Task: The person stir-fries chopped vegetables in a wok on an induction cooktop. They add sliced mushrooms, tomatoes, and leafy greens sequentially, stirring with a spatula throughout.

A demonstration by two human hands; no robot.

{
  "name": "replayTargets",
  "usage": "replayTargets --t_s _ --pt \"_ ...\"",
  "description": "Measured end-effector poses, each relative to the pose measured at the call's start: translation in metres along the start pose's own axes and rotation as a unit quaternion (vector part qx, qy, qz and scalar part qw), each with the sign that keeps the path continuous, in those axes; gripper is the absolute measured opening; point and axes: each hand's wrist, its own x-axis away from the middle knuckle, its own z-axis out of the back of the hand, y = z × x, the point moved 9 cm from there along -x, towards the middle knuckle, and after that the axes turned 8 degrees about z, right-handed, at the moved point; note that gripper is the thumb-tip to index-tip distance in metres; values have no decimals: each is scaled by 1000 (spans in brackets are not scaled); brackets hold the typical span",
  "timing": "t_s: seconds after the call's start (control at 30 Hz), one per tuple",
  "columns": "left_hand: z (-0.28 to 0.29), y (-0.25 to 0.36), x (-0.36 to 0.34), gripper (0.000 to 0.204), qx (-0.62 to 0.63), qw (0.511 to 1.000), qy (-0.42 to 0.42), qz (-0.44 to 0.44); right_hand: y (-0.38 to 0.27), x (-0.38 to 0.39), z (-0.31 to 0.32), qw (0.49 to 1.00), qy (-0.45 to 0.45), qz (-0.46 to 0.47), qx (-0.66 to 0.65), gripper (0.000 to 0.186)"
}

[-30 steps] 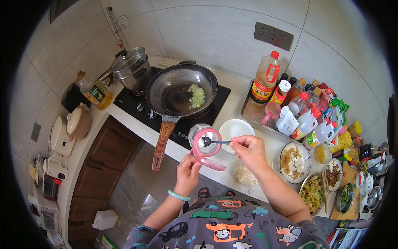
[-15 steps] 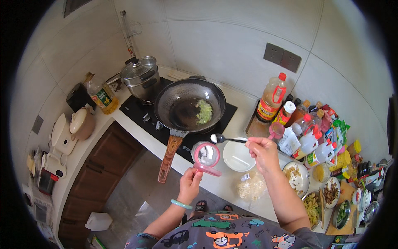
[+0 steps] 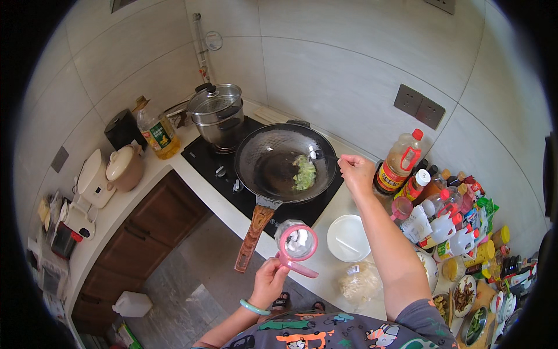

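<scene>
My left hand point(image 3: 268, 280) grips a clear jar point(image 3: 286, 231) of white granules, its pink lid point(image 3: 303, 270) flipped open, below the wok's wooden handle point(image 3: 255, 230). My right hand point(image 3: 354, 171) pinches a dark spoon point(image 3: 328, 157) that holds something white over the right side of the wok point(image 3: 261, 163). Chopped pale-green pieces point(image 3: 304, 177) lie in the wok, which sits on a black cooktop point(image 3: 206, 168). Just right of the jar stands a white bowl point(image 3: 347, 235).
A steel pot point(image 3: 218, 122), oil bottle point(image 3: 157, 134) and lidded pot point(image 3: 123, 168) stand left. Right are crowded seasoning bottles point(image 3: 401, 163), a bag of pale food point(image 3: 357, 282) and several dishes point(image 3: 465, 294). A white jug point(image 3: 131, 303) lies below on the floor.
My right hand has lifted the spoon out of the jar and carried it up and forward over the wok. My left hand still holds the jar. The view has shifted.
</scene>
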Motion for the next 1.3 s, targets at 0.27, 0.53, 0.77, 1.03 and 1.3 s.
replayTargets --t_s 0.27,0.53,0.77,1.03,1.3 --pt "6 2 -2 11 1 1000 3 15 14 -10 -3 1000 11 5 20 18" --pt "3 5 -3 12 2 1000 -3 15 12 -1 -1 995 8 -48 -89 18" --pt "1 1 -4 16 63 996 -2 62 6 8 1 981 14 -86 -172 18" --pt "-8 3 -18 20 121 988 -1 100 -36 82 54 946 -39 -110 -303 11" --pt "-69 37 -36 18 220 966 -75 117 -91 149 99 985 -107 124 -51 15"
